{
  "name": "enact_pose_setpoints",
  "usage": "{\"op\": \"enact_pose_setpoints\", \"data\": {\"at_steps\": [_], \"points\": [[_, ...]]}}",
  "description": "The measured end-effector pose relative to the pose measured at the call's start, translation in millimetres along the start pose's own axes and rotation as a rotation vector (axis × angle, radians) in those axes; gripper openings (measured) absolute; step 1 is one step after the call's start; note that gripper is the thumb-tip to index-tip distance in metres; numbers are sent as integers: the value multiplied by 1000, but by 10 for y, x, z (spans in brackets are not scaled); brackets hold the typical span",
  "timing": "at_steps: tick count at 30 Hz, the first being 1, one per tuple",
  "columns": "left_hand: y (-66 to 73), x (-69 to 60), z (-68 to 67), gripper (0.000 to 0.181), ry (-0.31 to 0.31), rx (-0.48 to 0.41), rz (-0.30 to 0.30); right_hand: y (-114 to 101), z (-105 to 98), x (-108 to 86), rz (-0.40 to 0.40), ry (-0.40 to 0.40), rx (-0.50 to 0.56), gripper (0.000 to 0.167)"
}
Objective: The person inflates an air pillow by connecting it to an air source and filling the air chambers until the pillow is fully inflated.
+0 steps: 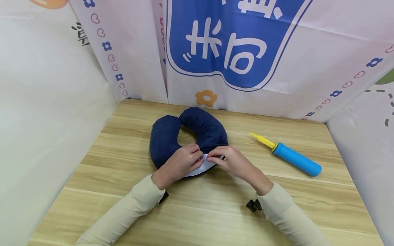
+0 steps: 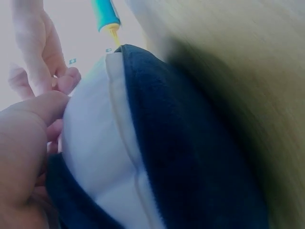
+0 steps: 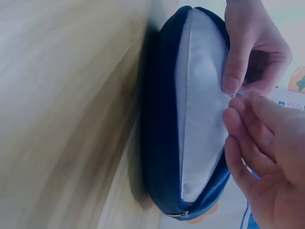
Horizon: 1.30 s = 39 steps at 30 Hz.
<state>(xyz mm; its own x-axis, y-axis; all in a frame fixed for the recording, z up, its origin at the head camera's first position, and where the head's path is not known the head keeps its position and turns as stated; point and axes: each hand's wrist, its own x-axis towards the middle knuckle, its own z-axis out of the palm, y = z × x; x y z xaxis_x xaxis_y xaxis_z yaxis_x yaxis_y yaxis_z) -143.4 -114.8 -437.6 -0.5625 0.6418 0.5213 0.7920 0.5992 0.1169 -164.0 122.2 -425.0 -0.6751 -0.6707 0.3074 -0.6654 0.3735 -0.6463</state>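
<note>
A navy U-shaped neck pillow (image 1: 209,131) lies on the table, its cover unzipped along the near curve. Through the opening shows a smooth white inner bladder (image 2: 95,138); the zipper slider (image 3: 180,214) sits at one end of the slit. At the bladder's upper edge, my left hand (image 1: 183,159) pinches a small clear valve-like piece (image 3: 242,92). From the other side my right hand (image 1: 235,162) pinches the same piece, fingertips almost meeting the left ones. Fingers hide most of this piece.
A blue hand pump (image 1: 297,159) with a yellow nozzle lies on the wooden table (image 1: 197,218), right of the pillow. Printed white cloth (image 1: 138,51) hangs behind the table and along both sides. Each wrist carries a black camera mount (image 1: 253,205).
</note>
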Motion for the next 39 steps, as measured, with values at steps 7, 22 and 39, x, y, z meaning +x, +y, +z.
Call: {"op": "enact_pose_setpoints", "data": {"at_steps": [7,22,39], "points": [[37,15,21,11,-18,93,12,-75,-26,108,160,-82,24,9],[77,-7,37,15,-62,218,24,-197,-6,225,334,-126,29,9],[138,-9,81,10,-89,89,-104,-221,173,186,407,-2,42,15]]}}
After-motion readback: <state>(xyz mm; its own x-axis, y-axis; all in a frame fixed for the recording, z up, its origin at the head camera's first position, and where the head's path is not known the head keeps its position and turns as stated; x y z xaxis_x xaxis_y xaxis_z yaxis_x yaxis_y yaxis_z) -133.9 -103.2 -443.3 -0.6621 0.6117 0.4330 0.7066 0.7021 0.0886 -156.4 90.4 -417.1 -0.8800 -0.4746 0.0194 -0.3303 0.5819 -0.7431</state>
